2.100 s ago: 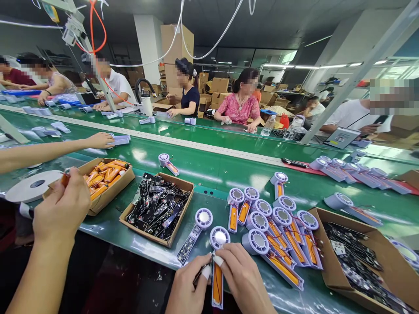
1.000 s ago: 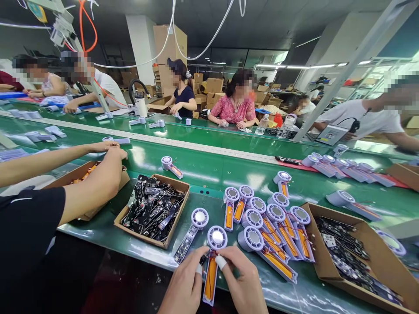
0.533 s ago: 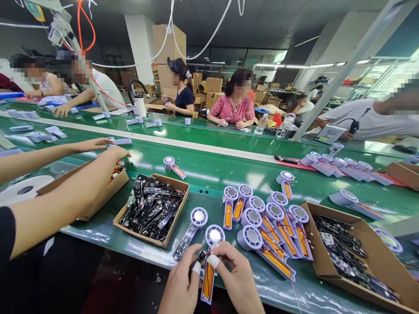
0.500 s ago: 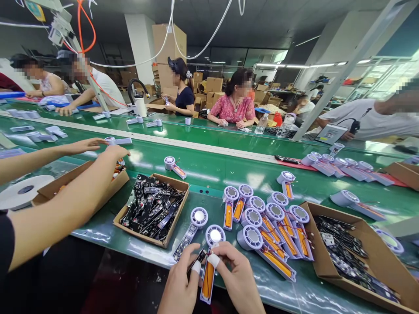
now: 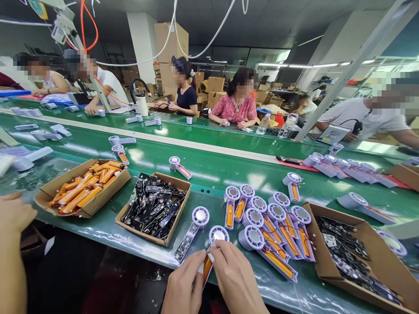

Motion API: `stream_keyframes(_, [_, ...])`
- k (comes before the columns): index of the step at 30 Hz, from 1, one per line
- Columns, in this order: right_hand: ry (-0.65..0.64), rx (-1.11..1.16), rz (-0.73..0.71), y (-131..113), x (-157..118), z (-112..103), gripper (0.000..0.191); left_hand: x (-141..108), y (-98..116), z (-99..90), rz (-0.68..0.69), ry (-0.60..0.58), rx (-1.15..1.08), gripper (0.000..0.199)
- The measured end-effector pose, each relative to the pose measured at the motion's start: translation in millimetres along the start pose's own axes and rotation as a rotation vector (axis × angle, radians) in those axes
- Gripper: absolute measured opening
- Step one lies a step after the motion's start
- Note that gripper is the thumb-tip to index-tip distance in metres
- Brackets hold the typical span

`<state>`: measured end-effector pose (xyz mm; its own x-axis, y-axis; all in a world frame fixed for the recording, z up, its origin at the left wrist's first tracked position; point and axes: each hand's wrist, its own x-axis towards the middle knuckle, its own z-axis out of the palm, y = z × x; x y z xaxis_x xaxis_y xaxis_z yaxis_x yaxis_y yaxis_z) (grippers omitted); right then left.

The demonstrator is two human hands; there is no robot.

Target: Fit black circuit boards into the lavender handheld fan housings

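Near the table's front edge, a lavender fan unit (image 5: 218,234) with an orange battery in its handle lies between my two hands. My left hand (image 5: 187,279) is closed at the left side of the handle; the dark board it held earlier is mostly hidden by the fingers. My right hand (image 5: 234,272) pinches at the top of the handle, just below the round head, with white covers on its fingertips. Another fan unit (image 5: 200,216) with a board in its handle lies to the upper left. Several battery-fitted fan units (image 5: 254,237) are grouped on the right.
A box of black circuit boards (image 5: 178,224) stands left of centre, beside a box of orange batteries (image 5: 94,211). Another board box (image 5: 330,272) is at right. A neighbour's hand (image 5: 16,213) is at far left. Fan units (image 5: 174,162) lie on the green belt (image 5: 216,168).
My hands have drawn closer together over the handle, and the right fingers now cover its top. The neighbour's arms have pulled back left, uncovering the batteries. Another fan unit shows on the belt there.
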<state>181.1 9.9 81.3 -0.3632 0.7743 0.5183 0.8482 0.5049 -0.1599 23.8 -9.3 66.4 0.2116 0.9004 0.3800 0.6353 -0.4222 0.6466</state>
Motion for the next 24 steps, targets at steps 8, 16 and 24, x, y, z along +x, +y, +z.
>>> stream_keyframes(8, [0.069, 0.001, -0.026, -1.4, -6.9, 5.6, 0.029, 5.3, 9.5, -6.9, -0.133, -0.061, -0.064, 0.031])
stream_keyframes(16, [-0.158, 0.42, 0.151, 8.7, -2.7, -0.1, 0.024, 12.3, 8.1, -13.8, -0.275, -0.128, -0.245, 0.032])
stream_keyframes(24, [-0.179, 0.616, 0.264, 10.7, -0.5, -1.6, 0.016, 16.1, -0.6, -16.9, -0.36, -0.187, -0.335, 0.032])
